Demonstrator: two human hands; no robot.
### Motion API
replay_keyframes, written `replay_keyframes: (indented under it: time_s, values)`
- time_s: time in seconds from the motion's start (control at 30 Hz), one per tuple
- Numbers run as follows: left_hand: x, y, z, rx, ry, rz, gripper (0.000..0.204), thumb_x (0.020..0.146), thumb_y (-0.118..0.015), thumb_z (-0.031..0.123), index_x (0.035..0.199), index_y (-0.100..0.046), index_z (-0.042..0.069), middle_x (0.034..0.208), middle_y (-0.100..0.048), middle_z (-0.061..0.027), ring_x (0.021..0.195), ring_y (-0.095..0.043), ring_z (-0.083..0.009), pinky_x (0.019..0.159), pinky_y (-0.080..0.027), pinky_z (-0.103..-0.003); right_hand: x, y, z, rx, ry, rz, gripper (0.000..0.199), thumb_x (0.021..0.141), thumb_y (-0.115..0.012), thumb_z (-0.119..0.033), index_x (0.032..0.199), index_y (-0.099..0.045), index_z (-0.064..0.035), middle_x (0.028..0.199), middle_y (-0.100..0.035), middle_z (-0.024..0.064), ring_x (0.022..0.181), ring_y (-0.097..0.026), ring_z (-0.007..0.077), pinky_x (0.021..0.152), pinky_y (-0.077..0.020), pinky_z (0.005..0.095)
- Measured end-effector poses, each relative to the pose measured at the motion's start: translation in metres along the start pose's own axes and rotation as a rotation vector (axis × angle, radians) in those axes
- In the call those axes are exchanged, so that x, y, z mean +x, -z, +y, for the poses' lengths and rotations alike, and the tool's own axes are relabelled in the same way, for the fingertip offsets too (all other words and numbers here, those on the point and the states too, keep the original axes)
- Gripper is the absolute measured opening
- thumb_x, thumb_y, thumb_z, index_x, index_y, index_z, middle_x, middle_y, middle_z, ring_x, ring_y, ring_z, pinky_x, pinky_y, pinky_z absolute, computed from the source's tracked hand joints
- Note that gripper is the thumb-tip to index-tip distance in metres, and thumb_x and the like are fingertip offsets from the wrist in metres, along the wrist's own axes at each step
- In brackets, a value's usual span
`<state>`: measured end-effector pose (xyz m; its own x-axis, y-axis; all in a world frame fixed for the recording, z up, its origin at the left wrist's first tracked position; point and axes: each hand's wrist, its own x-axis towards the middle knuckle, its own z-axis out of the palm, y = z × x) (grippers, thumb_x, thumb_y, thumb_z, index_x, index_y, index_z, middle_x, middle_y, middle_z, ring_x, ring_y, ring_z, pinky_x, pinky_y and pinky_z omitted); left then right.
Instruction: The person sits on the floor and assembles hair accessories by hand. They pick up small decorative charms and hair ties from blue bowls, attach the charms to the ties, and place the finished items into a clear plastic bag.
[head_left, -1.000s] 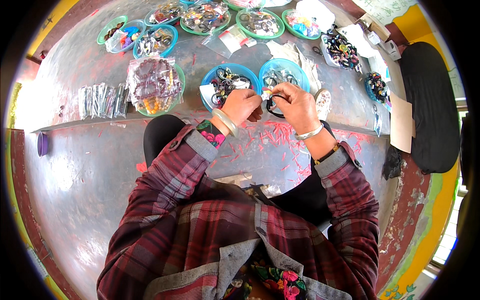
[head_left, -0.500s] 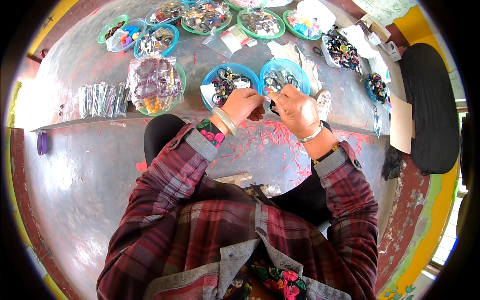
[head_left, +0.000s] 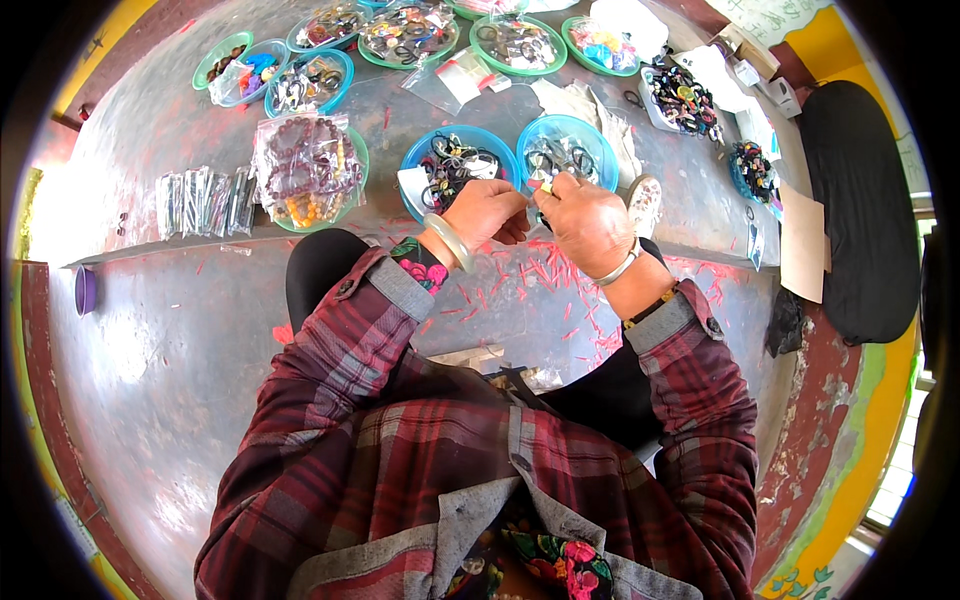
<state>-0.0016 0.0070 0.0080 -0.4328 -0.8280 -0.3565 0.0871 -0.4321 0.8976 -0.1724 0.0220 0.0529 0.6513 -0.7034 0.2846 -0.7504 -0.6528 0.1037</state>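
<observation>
My left hand (head_left: 487, 213) and my right hand (head_left: 588, 226) meet closely in front of the two blue bowls. The left fingers are curled into a pinch; whatever they hold is too small to make out. Between my right thumb and fingers sits a small item with a yellow-green bit (head_left: 546, 187) and a dark part below it, its kind unclear. Behind my left hand, a blue bowl (head_left: 409, 187) holds black cords and hair ties. Another blue bowl (head_left: 606, 150), beyond my right hand, contains dark bands and clear bags.
Bagged beads fill a green bowl (head_left: 362, 150) at left, beside slim clear packets (head_left: 205, 203). More bowls of small goods line the back, including a green one (head_left: 548, 68). At right are a white basket (head_left: 655, 112) and cardboard (head_left: 802, 245). Red scraps (head_left: 540, 280) litter the lower floor.
My right hand has turned slightly and shifted a little downward, showing the yellow-green bit at its fingertips. My left hand stays nearly in place.
</observation>
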Motion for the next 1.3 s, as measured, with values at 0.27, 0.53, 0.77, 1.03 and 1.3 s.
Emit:
replay_keyframes:
  time_s: [0.27, 0.53, 0.77, 1.03, 1.3]
  values:
    - [0.004, 0.004, -0.007, -0.07, 0.044, -0.018, 0.02, 0.084, -0.053, 0.021, 0.079, -0.059, 0.003, 0.068, -0.06, -0.0058, 0.057, -0.058, -0.0138, 0.054, -0.049, -0.025, 0.002, 0.0, -0.006, 0.028, 0.028, -0.051, 0.006, 0.07, -0.056, -0.009, 0.075, -0.057, -0.0053, 0.075, -0.051, 0.0081, 0.068, -0.058, 0.0242, 0.055, -0.0489, 0.0342]
    - [0.001, 0.003, -0.003, -0.075, 0.012, -0.041, 0.02, 0.085, -0.053, 0.022, 0.081, -0.058, 0.003, 0.072, -0.061, -0.007, 0.061, -0.059, -0.0146, 0.058, -0.049, -0.026, 0.0, -0.016, 0.008, 0.643, -0.269, 0.068, 0.016, 0.073, -0.061, -0.013, 0.087, -0.063, -0.007, 0.077, -0.059, 0.0142, 0.071, -0.058, 0.0301, 0.06, -0.0472, 0.0365]
    - [0.001, -0.002, 0.0, -0.034, -0.006, -0.051, 0.018, 0.084, -0.051, 0.019, 0.083, -0.058, 0.002, 0.072, -0.062, -0.0076, 0.061, -0.06, -0.0146, 0.058, -0.049, -0.025, 0.0, -0.029, 0.012, 1.132, -0.721, -0.032, 0.032, 0.071, -0.067, -0.004, 0.101, -0.058, -0.0012, 0.075, -0.064, 0.0101, 0.067, -0.062, 0.0147, 0.059, -0.047, 0.0267]
    - [0.004, -0.002, -0.005, 0.069, -0.094, -0.047, 0.019, 0.086, -0.049, 0.017, 0.082, -0.058, 0.001, 0.07, -0.062, -0.0074, 0.061, -0.061, -0.014, 0.057, -0.05, -0.025, -0.002, -0.028, 0.022, 1.375, -0.782, -0.103, 0.026, 0.068, -0.069, -0.002, 0.092, -0.061, 0.0026, 0.076, -0.066, 0.0068, 0.065, -0.057, 0.0072, 0.058, -0.0455, 0.0221]
    - [0.002, -0.003, -0.003, 0.071, -0.114, -0.006, 0.021, 0.087, -0.047, 0.017, 0.083, -0.058, -0.001, 0.068, -0.062, -0.0083, 0.058, -0.06, -0.0143, 0.054, -0.05, -0.025, -0.002, -0.028, 0.012, 0.957, -0.69, -0.011, 0.019, 0.068, -0.071, -0.013, 0.083, -0.063, -0.0044, 0.064, -0.062, 0.005, 0.057, -0.057, 0.0122, 0.055, -0.0444, 0.0251]
